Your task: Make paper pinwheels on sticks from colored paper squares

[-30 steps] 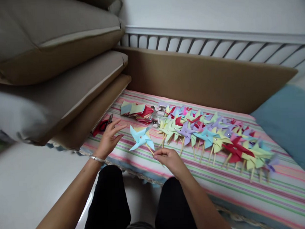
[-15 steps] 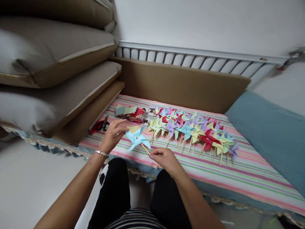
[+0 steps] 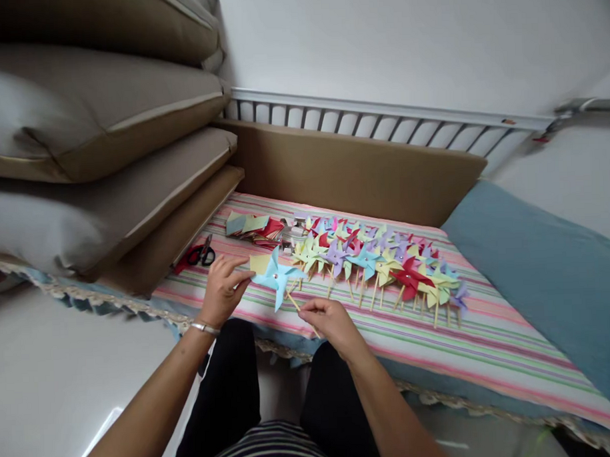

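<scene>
A light blue paper pinwheel (image 3: pixel 275 276) hangs tilted over the striped cloth, on a thin wooden stick (image 3: pixel 293 302). My right hand (image 3: pixel 333 324) pinches that stick low down between thumb and fingers. Left of the pinwheel, my left hand (image 3: pixel 226 288) has its fingers stretched out and apart, the tips at the edge of a blue blade; whether they touch it I cannot tell. A yellow paper square (image 3: pixel 259 263) lies behind the blades. Many finished pinwheels (image 3: pixel 381 262) in several colours lie in rows to the right.
Stacked paper pieces (image 3: pixel 255 227) and scissors (image 3: pixel 202 252) with dark handles lie behind my left hand. Large grey-brown cushions (image 3: pixel 147 147) are piled at left. A brown board (image 3: pixel 353 170) stands at the back before a white radiator (image 3: pixel 381 122). Striped cloth (image 3: pixel 470 366) covers the surface.
The blue pinwheel's blades have turned on the stick. My left hand has lowered slightly beside them, while my right hand keeps its hold. The view has shifted a little.
</scene>
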Demonstrator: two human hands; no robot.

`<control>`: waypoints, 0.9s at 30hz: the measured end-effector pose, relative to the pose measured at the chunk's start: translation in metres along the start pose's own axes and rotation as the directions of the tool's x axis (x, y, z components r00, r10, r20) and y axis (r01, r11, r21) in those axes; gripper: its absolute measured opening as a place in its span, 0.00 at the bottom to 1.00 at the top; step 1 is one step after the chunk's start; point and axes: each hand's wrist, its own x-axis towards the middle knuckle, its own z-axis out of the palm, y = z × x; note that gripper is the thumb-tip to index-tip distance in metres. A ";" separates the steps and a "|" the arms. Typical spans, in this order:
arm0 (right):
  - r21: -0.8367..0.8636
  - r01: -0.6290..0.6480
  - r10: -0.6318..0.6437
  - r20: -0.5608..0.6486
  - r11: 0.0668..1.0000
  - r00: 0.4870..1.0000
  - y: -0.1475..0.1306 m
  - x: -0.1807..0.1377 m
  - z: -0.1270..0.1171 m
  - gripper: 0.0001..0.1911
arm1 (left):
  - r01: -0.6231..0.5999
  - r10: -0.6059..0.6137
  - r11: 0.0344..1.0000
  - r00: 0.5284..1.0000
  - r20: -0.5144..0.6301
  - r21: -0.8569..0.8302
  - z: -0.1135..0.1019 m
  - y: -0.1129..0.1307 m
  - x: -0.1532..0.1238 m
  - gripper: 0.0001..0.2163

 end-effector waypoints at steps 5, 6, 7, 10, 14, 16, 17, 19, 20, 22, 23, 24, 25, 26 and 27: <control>0.060 -0.018 0.020 -0.032 0.998 0.999 0.003 0.003 0.004 0.13 | 0.022 -0.023 0.997 1.000 0.008 0.074 -0.003 0.018 -0.008 0.05; 0.070 -0.023 0.026 -0.038 0.997 0.999 0.002 0.002 0.005 0.13 | 0.028 -0.029 0.997 0.999 0.014 0.076 -0.003 0.022 -0.009 0.05; 0.081 -0.027 0.030 -0.038 0.996 0.999 0.001 0.001 0.005 0.12 | 0.032 -0.034 0.997 0.999 0.022 0.076 -0.003 0.027 -0.010 0.05; 0.120 -0.021 0.025 -0.030 0.993 0.999 -0.001 -0.003 0.007 0.12 | 0.043 -0.046 0.997 0.998 0.031 0.070 0.001 0.041 -0.011 0.05; 0.154 -0.006 0.012 -0.038 0.988 0.999 0.000 -0.004 0.009 0.12 | 0.059 -0.060 0.998 0.998 0.037 0.018 0.008 0.065 -0.011 0.04; 0.168 -0.014 0.021 -0.039 0.986 0.999 0.001 -0.003 0.009 0.12 | 0.057 -0.055 0.998 0.997 0.049 -0.033 0.008 0.073 -0.010 0.06; 0.172 -0.017 0.024 -0.041 0.985 0.999 0.002 -0.003 0.008 0.12 | 0.065 -0.063 0.997 0.997 0.043 -0.049 0.007 0.075 -0.009 0.08; 0.177 -0.014 0.023 -0.046 0.984 0.999 0.003 -0.004 0.006 0.12 | 0.107 -0.107 0.993 0.994 0.003 -0.040 0.003 0.069 -0.006 0.11; 0.176 -0.011 0.019 -0.045 0.984 0.999 0.004 -0.004 0.005 0.12 | 0.135 -0.135 0.991 0.991 -0.023 -0.015 0.001 0.063 -0.004 0.13; 0.170 -0.003 0.011 -0.043 0.985 0.999 0.005 -0.006 0.004 0.12 | 0.167 -0.165 0.985 0.985 -0.044 0.042 -0.001 0.046 0.001 0.15; 0.164 0.001 0.006 -0.044 0.986 0.999 0.006 -0.007 0.003 0.12 | 0.165 -0.163 0.984 0.986 -0.034 0.061 -0.002 0.037 0.003 0.16; 0.157 0.007 0.000 -0.046 0.988 0.999 0.007 -0.007 0.003 0.12 | 0.155 -0.154 0.986 0.988 -0.016 0.069 -0.002 0.029 0.005 0.16; 0.148 0.013 -0.006 -0.048 0.989 0.999 0.008 -0.008 0.003 0.12 | 0.145 -0.145 0.987 0.989 0.002 0.068 -0.001 0.022 0.006 0.14; 0.139 0.021 -0.014 -0.049 0.990 0.999 0.009 -0.008 0.003 0.13 | 0.137 -0.138 0.989 0.990 0.014 0.062 0.000 0.017 0.007 0.12; 0.133 0.027 -0.021 -0.049 0.991 0.999 0.010 -0.008 0.003 0.13 | 0.134 -0.136 0.990 0.991 0.021 0.053 0.001 0.013 0.008 0.10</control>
